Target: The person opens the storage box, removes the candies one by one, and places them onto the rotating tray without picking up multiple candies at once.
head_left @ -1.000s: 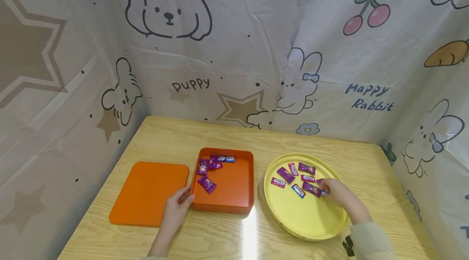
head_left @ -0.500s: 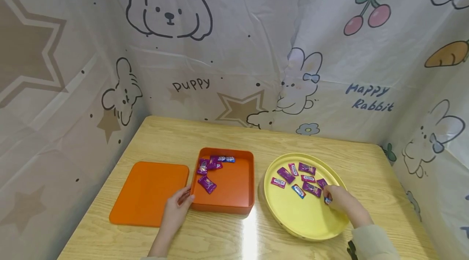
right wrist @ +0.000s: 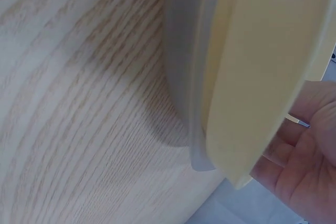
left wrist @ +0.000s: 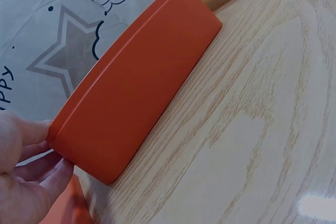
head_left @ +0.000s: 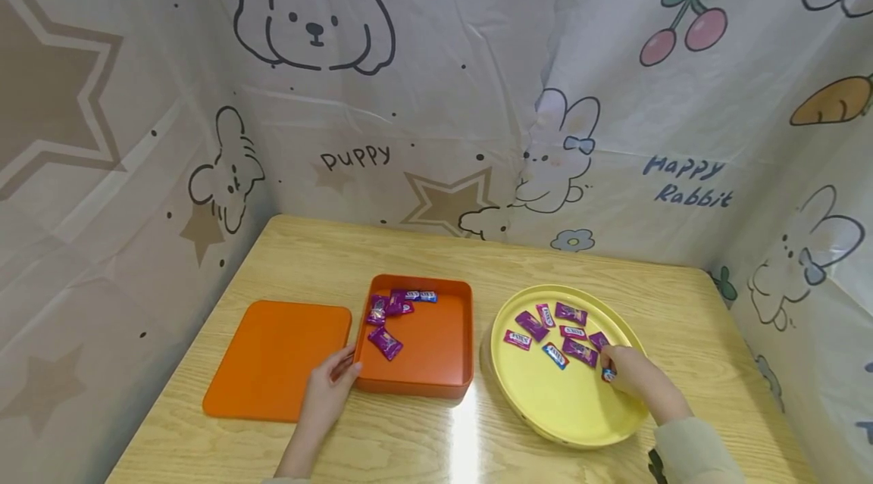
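In the head view, my left hand (head_left: pixel 327 385) grips the front left corner of an open orange box (head_left: pixel 436 348); thumb and fingers meet at that corner in the left wrist view. Several wrapped candies, purple (head_left: pixel 386 343) and blue (head_left: pixel 427 297), lie along the box's left and back sides. Over the right side of a round yellow tray (head_left: pixel 566 416), my right hand (head_left: pixel 637 374) pinches a small blue-wrapped candy (head_left: pixel 608 375), mostly hidden by the fingers. Several purple, pink and blue candies (head_left: pixel 555 355) lie spread over the tray's back half.
A flat orange lid (head_left: pixel 280 359) lies left of the box on the wooden table (head_left: pixel 327 242). Printed cloth (head_left: pixel 436 90) hangs behind the table and along both sides. A dark object (head_left: pixel 656 465), partly covered by the right sleeve, shows at the front right.
My right hand has shifted slightly toward the front of the tray with the blue candy, uncovering a purple candy behind it. My left hand and the box stay in place.
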`<state>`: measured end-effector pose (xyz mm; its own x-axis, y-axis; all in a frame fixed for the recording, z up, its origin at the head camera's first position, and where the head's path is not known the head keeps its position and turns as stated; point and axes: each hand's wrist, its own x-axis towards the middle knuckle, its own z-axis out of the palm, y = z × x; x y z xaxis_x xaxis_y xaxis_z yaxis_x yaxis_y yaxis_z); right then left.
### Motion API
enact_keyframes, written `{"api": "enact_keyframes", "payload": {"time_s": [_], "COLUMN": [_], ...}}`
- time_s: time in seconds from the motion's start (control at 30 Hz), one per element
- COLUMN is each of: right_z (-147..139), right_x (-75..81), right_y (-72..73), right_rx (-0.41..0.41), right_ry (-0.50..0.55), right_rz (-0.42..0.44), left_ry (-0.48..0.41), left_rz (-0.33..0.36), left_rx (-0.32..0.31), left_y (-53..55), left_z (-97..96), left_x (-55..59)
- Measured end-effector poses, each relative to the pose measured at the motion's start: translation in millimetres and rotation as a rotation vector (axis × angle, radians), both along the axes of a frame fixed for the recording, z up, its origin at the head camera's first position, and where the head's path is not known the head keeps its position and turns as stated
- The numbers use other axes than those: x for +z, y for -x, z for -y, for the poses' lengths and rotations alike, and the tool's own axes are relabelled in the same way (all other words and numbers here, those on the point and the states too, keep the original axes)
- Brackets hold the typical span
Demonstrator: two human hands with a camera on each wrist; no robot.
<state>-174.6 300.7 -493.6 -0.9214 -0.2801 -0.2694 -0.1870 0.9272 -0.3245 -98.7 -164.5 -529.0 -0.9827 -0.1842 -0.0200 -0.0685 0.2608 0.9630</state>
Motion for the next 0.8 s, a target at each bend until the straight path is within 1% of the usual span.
{"api": "enact_keyframes", "payload": {"time_s": [0.13,0.23,0.33,0.43,0.53,0.67,0.8], "right_z": [-0.5,0.0,3.0,9.5,20.5,42.1,68.6], "right_x": [0.1,3.2,10.3,19.9,31.7,45.7,51.0], "right_y": [0.9,2.7,6.6,12.9,19.8,30.3,42.0], "right_rx": [0.011,0.015,0.023,0.033,0.022,0.05,0.138], "right_ry": [0.013,0.017,0.011,0.004,0.015,0.021,0.022], "right_rz": [-0.002,0.01,0.005,-0.032,-0.046,-0.054,-0.102], "left_ry": [-0.008,-0.008,-0.001,0.001,-0.003,-0.008,-0.007], "left_rz": [-0.004,-0.002,0.003,0.009,0.014,0.012,0.008], "left_rx": [-0.011,-0.012,-0.007,-0.004,-0.006,-0.016,-0.021], "left_y": [-1.1,-0.9,-0.3,0.0,0.0,-0.8,-1.4], "left_z": [0.0,-0.2,-0.5,-0.5,-0.5,-0.5,-0.2], "left_x": [1.3,2.0,1.8,1.2,1.2,1.9,2.6]}}
